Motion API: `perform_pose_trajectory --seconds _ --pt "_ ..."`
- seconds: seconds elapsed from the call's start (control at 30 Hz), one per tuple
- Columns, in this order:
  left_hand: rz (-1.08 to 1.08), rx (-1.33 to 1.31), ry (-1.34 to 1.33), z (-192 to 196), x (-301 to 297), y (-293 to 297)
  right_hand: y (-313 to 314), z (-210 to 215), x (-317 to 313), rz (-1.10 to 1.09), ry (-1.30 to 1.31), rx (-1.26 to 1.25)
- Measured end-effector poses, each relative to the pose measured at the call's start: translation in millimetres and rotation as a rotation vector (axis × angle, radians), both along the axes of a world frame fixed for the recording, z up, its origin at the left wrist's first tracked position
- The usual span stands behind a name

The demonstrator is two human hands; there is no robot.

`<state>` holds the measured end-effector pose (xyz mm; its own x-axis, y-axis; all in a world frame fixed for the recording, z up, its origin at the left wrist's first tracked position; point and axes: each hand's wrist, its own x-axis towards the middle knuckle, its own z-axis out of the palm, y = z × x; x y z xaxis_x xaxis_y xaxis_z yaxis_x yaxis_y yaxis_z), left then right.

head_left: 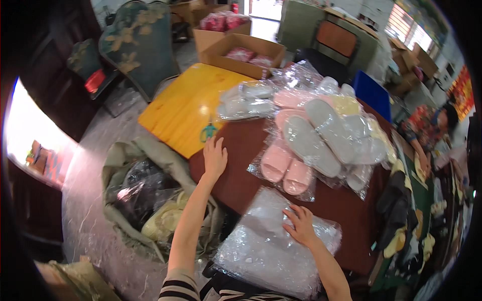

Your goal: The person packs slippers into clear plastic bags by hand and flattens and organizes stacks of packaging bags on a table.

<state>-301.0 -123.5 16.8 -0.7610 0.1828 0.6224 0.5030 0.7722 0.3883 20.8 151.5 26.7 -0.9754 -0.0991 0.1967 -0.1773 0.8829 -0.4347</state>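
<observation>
My left hand [216, 156] reaches over the dark brown table [228, 150], fingers stretched out and nothing held. Just beyond its fingertips lie scissors with teal handles [208, 132], on the yellow wooden tabletop [183, 108]. My right hand [301, 227] rests with spread fingers on a stack of clear plastic bags [271, 251] at the table's near side. Beyond it is a heap of slippers in clear bags: pink slippers [276, 163], grey slippers [311, 145] and yellow slippers [346, 106]. More bagged light grey slippers [246, 108] lie to the left of the heap.
An open sack [113, 165] with dark plastic and yellow pieces stands left of the table. Cardboard boxes [216, 47] with red-pink packages stand beyond, near a black chair [321, 60] and a blue bin [371, 95]. At right, another person [427, 125] sits at a cluttered bench.
</observation>
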Motion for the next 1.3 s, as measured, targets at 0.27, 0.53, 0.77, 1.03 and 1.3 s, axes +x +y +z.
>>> perform_pose_trajectory --seconds 0.27,0.53,0.77,1.03,1.3 --pt "-0.297 0.364 -0.349 55.4 77.5 136.2 3.8 9.4 -7.2 0.026 -0.004 0.030" --pt "-0.292 0.137 -0.472 75.0 -5.1 218.1 -1.9 5.4 6.7 0.043 0.093 0.095" --pt "-0.399 0.233 -0.738 100.2 -21.0 212.4 -6.9 12.8 9.3 0.049 0.138 0.146" --pt "-0.837 0.412 -1.249 158.7 36.7 216.8 -6.3 24.4 8.3 -0.007 0.161 0.230" --pt "-0.828 0.617 -1.054 146.8 112.0 218.7 31.0 -12.8 3.2 -0.466 -0.120 -1.628"
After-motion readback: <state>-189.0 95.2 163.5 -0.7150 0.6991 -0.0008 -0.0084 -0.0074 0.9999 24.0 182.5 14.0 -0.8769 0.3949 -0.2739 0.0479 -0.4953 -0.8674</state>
